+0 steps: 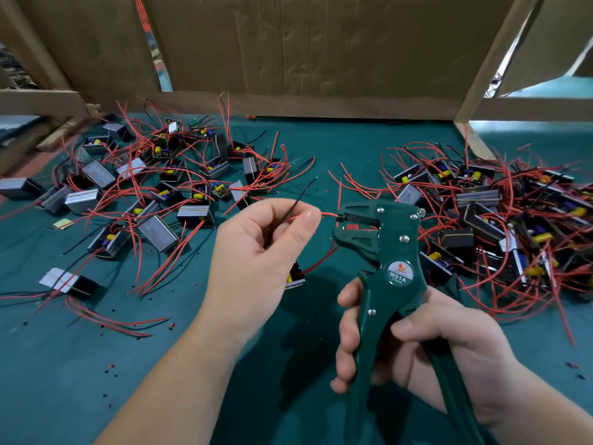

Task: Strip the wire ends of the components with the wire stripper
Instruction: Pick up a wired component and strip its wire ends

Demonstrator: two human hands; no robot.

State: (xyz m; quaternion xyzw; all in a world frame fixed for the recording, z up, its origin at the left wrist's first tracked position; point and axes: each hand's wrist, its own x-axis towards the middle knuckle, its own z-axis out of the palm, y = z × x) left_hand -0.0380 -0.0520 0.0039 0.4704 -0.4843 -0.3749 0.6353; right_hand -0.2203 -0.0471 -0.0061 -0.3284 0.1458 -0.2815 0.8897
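Stripping step in hand, held above the middle of the tabletop (64,380), towards its near edge. The left hand (260,252) has its grip pinched on a red wire (328,214) between thumb and forefinger. A black wire (305,194) passes through the same pinch and sticks up and away, its end free. The component (294,279) that carries these leads hangs just below that hand, partly hidden by it. The right hand (426,345) has its grip wrapped round the handles of the green wire stripper (396,274), which stands upright, head uppermost; how far the handles are squeezed cannot be told. Governing relation: the red wire runs level, left to right, from the pinch straight into the mouth of the stripper head, just beside the fingertips, its long axis crossing the tool's. Judgement: the end appears seated, so the next move calls for a squeeze by the right hand while the left holds the wire straight along that line. A left heap (154,187) and a right heap (497,220) of components lie towards the far corners. Insulation offcuts (172,324) dot the near left.
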